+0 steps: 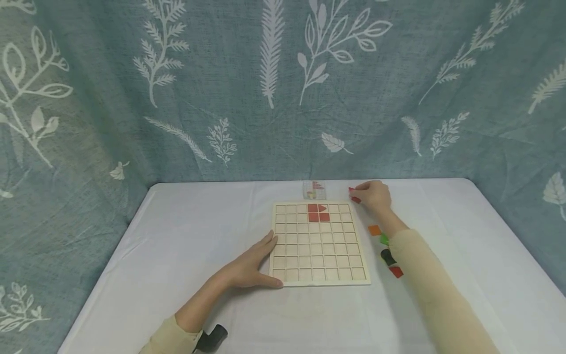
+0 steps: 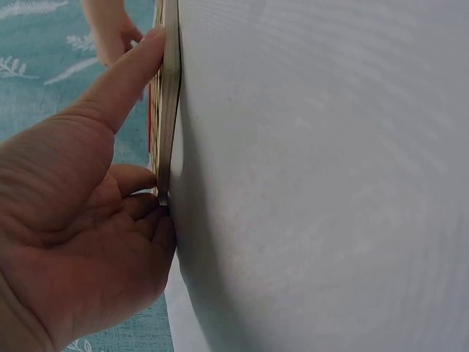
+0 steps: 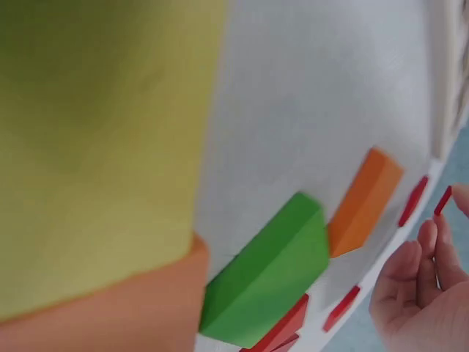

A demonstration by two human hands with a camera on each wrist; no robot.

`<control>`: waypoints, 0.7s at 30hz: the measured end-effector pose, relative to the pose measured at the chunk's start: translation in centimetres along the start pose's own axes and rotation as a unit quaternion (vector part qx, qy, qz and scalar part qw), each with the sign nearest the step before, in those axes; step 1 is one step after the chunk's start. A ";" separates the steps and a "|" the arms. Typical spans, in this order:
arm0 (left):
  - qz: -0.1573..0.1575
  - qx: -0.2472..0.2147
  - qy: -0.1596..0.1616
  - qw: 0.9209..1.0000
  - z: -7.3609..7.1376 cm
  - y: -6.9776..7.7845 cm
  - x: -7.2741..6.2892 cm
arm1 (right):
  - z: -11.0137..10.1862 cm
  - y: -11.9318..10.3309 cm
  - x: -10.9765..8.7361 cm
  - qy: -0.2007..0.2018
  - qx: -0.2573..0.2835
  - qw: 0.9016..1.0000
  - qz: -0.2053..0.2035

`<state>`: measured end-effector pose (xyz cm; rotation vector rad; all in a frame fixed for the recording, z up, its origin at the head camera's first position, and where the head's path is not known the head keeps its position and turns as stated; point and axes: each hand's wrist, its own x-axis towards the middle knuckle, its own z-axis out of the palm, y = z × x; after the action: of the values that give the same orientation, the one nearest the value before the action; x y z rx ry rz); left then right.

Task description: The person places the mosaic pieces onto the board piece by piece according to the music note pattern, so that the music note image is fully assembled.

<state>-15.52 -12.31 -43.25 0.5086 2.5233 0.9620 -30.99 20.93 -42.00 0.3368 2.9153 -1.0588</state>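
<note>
A wooden grid board [image 1: 323, 268] lies on the white table, bearing several red pieces [image 1: 313, 217] near its far edge, one of them pointed. At its near left corner, my left hand [image 1: 249, 265] rests with the thumb along the front edge and fingers spread against the left side. Beyond the board's far right corner, my right hand [image 1: 373, 196] pinches a thin red piece [image 3: 443, 200] between thumb and fingertip. Another red piece [image 1: 355, 199] lies on the table just below that hand.
Behind the board lies a small card [image 1: 314, 190] printed with red shapes. An orange piece [image 1: 374, 230], a green piece [image 1: 384, 239] and a red piece [image 1: 396, 272] lie right of the board, partly under the right sleeve [image 1: 435, 282]. A patterned curtain [image 1: 247, 88] hangs behind the table.
</note>
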 end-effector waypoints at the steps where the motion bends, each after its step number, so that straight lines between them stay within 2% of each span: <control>1: 0.000 0.000 0.000 1.000 0.0 0.0 0.0 | -0.1 0.1 -0.1 -0.005 0.015 1.000 -0.002; 6: -0.001 -0.003 -0.001 1.000 0.2 -0.2 0.2 | -0.4 0.0 -1.7 -0.063 0.074 0.995 -0.028; 11: 0.001 -0.003 -0.002 1.000 0.1 -0.4 0.3 | 0.2 -0.4 -3.7 -0.108 0.050 0.991 -0.064; 17: 0.000 -0.001 -0.003 1.000 0.2 -0.4 0.4 | 1.2 -0.5 -5.0 -0.098 -0.032 0.987 -0.127; 21: 0.001 0.000 -0.005 1.000 0.3 -0.2 0.4 | 1.7 -0.3 -5.4 -0.093 -0.044 0.985 -0.137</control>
<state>-15.76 -12.14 -43.71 0.5154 2.5155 0.9576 -25.88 18.55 -42.64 -0.1621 2.8817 -0.9241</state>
